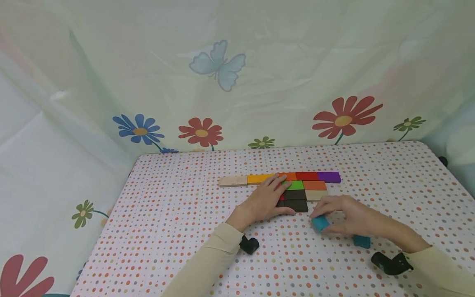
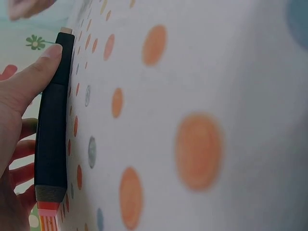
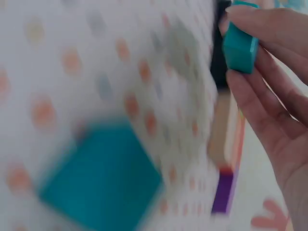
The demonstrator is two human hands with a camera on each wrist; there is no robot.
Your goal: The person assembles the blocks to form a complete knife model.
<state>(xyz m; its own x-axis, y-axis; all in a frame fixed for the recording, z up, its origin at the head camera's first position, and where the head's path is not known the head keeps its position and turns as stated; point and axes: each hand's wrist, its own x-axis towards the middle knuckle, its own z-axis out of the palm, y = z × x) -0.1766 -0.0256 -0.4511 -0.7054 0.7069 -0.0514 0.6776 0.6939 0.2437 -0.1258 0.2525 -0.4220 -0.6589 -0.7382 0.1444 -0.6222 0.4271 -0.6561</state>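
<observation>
My left hand rests over the left part of a flat layout of coloured wooden blocks. Its thumb lies along the near side of the black blocks, and its fingers reach to the green block. Some blocks, a red one among them, are partly hidden under this hand. Pinched between the thumb and fingers of my right hand is a teal block, tilted, just right of and nearer than the black blocks. A second teal block lies on the table below the right wrist.
Along the back of the layout runs a row with a plain wood block, a yellow block, a red block and a purple block. The dotted tablecloth meets a flowered curtain behind.
</observation>
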